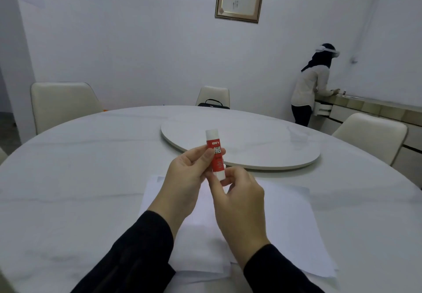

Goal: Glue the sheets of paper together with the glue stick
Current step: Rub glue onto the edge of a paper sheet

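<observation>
A red and white glue stick [215, 153] stands upright above the table, white cap on top. My left hand [186, 178] pinches its red middle between thumb and fingers. My right hand [237, 199] grips the white base at the bottom with its fingertips. Under both hands, white sheets of paper [290, 219] lie overlapped on the table, partly hidden by my forearms in black sleeves.
The round white marble table [80, 178] carries a raised turntable [262, 146] just beyond my hands. Cream chairs [61, 103] stand around it, one with a black bag [213, 103]. A person [312, 87] stands at a side counter at the far right.
</observation>
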Demonstrator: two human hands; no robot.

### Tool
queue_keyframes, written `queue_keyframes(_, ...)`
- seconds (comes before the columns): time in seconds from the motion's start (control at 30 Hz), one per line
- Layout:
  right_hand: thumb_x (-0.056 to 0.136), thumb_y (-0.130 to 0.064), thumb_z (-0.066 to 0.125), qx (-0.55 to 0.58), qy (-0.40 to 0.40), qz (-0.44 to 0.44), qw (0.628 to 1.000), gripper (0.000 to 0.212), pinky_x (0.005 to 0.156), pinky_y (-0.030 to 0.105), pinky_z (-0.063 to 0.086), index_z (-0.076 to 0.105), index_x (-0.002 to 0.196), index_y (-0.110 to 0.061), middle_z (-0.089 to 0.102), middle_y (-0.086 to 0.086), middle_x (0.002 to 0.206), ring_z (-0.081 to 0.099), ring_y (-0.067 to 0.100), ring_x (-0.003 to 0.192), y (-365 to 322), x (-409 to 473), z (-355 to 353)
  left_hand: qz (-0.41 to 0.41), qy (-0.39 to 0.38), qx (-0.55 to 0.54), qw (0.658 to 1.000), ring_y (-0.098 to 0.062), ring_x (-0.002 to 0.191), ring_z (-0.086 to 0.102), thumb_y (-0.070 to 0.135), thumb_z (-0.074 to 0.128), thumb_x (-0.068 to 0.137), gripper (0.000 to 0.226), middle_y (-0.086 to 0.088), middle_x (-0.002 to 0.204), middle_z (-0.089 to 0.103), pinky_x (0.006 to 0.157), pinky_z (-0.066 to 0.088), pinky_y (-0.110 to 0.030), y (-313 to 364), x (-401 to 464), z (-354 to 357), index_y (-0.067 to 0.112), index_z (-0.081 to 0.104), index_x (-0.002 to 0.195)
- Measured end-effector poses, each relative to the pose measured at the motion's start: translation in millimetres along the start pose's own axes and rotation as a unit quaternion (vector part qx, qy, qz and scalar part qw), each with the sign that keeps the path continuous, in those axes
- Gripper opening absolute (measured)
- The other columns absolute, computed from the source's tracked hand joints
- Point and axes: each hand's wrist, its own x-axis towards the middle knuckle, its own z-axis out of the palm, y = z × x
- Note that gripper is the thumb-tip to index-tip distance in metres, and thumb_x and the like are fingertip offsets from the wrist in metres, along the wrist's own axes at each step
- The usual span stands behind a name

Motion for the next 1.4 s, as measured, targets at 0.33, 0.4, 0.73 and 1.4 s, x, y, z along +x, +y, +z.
queue_keyframes(0.33,0.099,-0.036,0.036,0.553,-0.222,0.293,0.748,0.043,0.05,0.022,0.033,0.066,0.091,-0.006,0.056,0.005,0.065,0.043,0.012,0.052,12.2,5.3,-5.8,-0.028,-0.036,-0.008,0.999,-0.014,0.073,0.062,0.03,0.057,0.076,0.025,-0.004,0.083,0.072,0.057,0.053,-0.022,2.7,-4.5,3.4,0.018,0.079,0.076)
queue_keyframes(0.4,0.097,-0.04,0.043,0.404,-0.178,0.228,0.868,0.038,0.051,0.02,0.034,0.067,0.093,-0.011,0.06,0.002,0.069,0.042,0.01,0.052,10.4,0.1,-4.0,-0.018,-0.031,-0.001,0.999,-0.015,0.076,0.062,0.031,0.058,0.076,0.024,-0.003,0.085,0.073,0.063,0.052,-0.025,1.4,-3.4,2.4,0.019,0.079,0.077)
queue_keyframes(0.73,0.095,-0.045,0.038,0.679,-0.268,0.28,0.624,0.044,0.054,0.024,0.026,0.054,0.07,-0.012,0.039,0.001,0.059,0.032,0.012,0.053,10.1,-0.1,-4.6,-0.022,-0.072,-0.033,0.997,-0.012,0.076,0.067,0.027,0.058,0.076,0.025,-0.001,0.086,0.074,0.066,0.056,-0.022,4.3,-4.1,7.3,0.013,0.073,0.09)
queue_keyframes(1.4,0.097,-0.047,0.032,0.615,-0.229,0.321,0.683,0.054,0.041,0.023,0.015,0.051,0.06,-0.012,0.034,-0.001,0.048,0.025,0.01,0.038,5.8,0.6,-9.8,-0.013,-0.072,-0.018,0.997,-0.013,0.08,0.069,0.026,0.057,0.076,0.027,-0.001,0.087,0.075,0.072,0.056,-0.022,0.2,-2.6,8.2,0.011,0.07,0.095)
